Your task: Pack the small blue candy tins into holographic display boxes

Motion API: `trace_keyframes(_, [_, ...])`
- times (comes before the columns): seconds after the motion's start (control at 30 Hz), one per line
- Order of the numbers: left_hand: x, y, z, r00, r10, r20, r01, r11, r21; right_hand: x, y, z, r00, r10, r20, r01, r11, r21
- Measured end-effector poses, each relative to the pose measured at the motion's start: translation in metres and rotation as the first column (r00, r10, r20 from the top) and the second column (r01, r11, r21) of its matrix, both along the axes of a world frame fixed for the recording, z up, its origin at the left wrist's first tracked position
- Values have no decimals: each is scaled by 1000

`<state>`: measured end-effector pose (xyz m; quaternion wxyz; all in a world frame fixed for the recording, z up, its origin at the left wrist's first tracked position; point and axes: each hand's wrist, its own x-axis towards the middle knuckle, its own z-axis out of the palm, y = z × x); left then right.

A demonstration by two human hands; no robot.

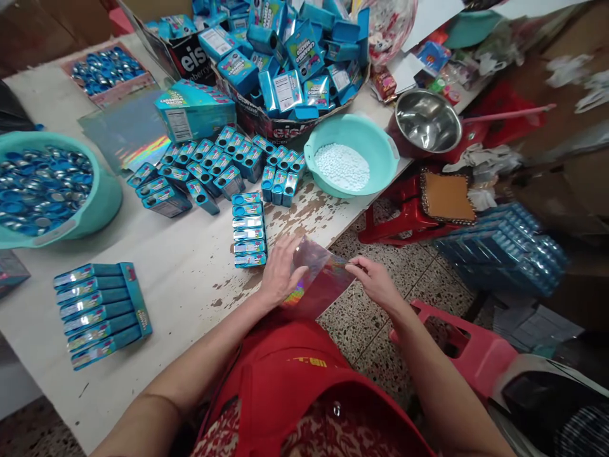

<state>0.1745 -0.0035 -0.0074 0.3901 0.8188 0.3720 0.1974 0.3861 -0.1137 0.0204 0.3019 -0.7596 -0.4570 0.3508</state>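
Head view, nearest first: pinching a corner of a clear iridescent film between thumb and fingers of the right hand, with the left hand laid out long over the opposite side, thumb apart, underside hidden. Film lying empty as far as visible, above the lap and near the table edge, with no tin inside or under wrap. Just beside the left hand, at ten o'clock from the film, a neat row of six blue tins, apparently lined up but unwrapped. At nine o'clock, farther off, a display carton with tins already set in a row, seemingly further along. At three o'clock, low down, stacked blue packs under shiny plastic, probably finished. Toward eleven o'clock, a cluster of tins with dark round openings, uncapped and unsorted, so likely much left there. Near twelve, a turquoise bowl part full of white pellets; between nine and ten, a larger bowl heaped with round caps, plenty of both unused. Farthest, around twelve, a black cardboard box piled with jumbled tins, to judge by the heap the biggest share untouched. Cannot tell about fill inside the tins.
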Motion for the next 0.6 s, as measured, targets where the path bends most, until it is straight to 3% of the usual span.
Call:
trace_keyframes(0.03, [5, 3, 7, 996, -93, -3, 93, 994, 60, 2, 1, 7, 999, 50, 10, -50, 999, -5])
trace_keyframes(0.1, [17, 10, 21, 965, -258, -46, 260, 964, 53, 6, 2, 17, 992, 115, 43, -114, 993, -10])
trace_keyframes(0.17, [28, 17, 29, 934, -353, -64, 347, 934, -80, 12, 3, 23, 993, 94, 77, -94, 996, -12])
trace_keyframes(0.23, [34, 18, 32, 940, -340, -11, 326, 910, -255, 20, 2, 24, 996, -15, 89, 14, 1000, 11])
trace_keyframes(0.4, [21, -2, 18, 984, 54, 168, 58, 800, -598, 37, -21, 6, 961, -275, 20, 270, 952, 146])
trace_keyframes(0.6, [-8, -45, -5, 864, 448, 230, -169, 688, -706, 9, -91, -38, 898, -423, -117, 414, 905, -92])
